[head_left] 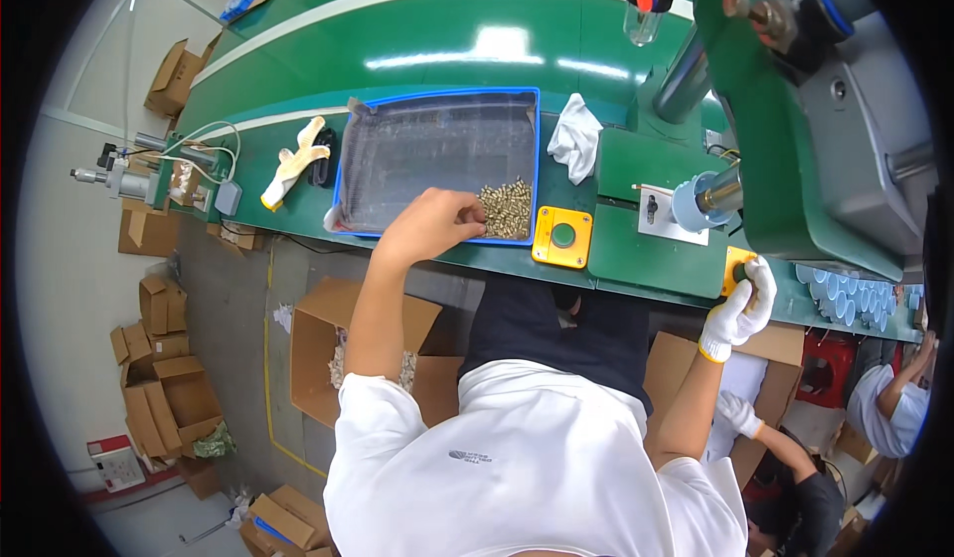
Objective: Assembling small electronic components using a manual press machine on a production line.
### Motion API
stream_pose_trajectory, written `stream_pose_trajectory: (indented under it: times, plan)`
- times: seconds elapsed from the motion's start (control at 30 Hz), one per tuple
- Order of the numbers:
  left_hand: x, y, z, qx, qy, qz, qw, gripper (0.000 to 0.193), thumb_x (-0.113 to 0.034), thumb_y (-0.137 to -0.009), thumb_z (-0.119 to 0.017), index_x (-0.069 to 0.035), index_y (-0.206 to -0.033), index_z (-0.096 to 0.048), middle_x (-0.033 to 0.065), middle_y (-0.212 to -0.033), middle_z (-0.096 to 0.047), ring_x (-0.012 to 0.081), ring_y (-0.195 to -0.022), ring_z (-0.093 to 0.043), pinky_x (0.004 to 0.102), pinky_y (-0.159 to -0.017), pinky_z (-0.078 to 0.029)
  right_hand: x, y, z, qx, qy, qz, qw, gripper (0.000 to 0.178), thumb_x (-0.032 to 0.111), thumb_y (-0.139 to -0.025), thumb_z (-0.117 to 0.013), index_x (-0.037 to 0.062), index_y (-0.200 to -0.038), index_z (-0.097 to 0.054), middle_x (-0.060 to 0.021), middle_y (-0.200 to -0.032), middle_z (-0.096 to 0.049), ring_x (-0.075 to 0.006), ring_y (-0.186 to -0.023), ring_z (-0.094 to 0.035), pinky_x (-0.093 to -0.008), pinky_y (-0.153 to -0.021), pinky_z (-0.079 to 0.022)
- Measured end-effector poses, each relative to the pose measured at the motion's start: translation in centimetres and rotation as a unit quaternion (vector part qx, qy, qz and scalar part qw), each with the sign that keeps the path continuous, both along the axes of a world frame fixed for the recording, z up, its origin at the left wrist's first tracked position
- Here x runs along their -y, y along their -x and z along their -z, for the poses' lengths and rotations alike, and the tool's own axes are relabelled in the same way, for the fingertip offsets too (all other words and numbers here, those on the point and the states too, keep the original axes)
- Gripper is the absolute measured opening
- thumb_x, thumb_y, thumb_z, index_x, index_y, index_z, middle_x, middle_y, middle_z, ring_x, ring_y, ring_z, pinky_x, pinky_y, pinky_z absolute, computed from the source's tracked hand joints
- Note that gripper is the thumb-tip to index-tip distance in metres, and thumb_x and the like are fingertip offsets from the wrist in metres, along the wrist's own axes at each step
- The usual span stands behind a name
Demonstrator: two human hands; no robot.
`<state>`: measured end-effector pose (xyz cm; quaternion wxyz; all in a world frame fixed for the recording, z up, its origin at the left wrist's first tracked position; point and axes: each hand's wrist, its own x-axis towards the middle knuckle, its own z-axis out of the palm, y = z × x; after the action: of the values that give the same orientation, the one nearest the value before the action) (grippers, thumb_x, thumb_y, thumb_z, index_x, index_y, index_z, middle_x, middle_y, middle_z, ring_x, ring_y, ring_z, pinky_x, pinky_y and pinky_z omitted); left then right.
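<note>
Both hands busy: bare left (429, 225) pinching brass pieces (506, 208) at tray edge (537, 159), gloved right (740, 309) closed on button (736, 271)

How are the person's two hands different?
The left hand is bare; the right hand wears a white glove with a yellow cuff. The left hand reaches into the blue tray and touches the pile of small brass pieces; the right hand rests on a yellow box with a green button at the bench edge. Both hands reach out to the green workbench.
</note>
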<state>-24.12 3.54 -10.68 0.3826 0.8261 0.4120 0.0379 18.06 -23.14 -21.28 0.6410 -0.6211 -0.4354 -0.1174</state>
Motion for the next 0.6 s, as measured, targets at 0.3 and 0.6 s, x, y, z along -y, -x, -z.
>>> stream_pose_trajectory:
  times: [0.3,0.6]
  plan:
    - [-1.7,2.0,0.2,0.014,-0.066,-0.023,0.997,0.024,-0.021,-0.102,-0.076,0.002,-0.105,-0.076,0.0175,-0.081,-0.075,0.0285,-0.07,-0.074,0.0399,-0.068,-0.056,0.7,-0.2,1.0,0.01,0.038,0.019,0.999,0.03,-0.001,-0.11,-0.054,-0.0064,-0.138,-0.064,-0.0207,-0.138,-0.068,-0.0302,-0.127,-0.067,-0.0449,-0.116,-0.052]
    - [-3.3,0.1,-1.6,0.081,0.061,0.127,0.987,0.02,-0.017,-0.101,-0.075,0.0,-0.11,-0.078,0.0193,-0.093,-0.079,0.0405,-0.081,-0.074,0.0452,-0.075,-0.059,-0.3,0.1,0.3,0.005,0.039,0.063,0.997,0.027,0.003,-0.106,-0.055,-0.0026,-0.131,-0.064,-0.0163,-0.128,-0.067,-0.0271,-0.116,-0.065,-0.0444,-0.109,-0.052]
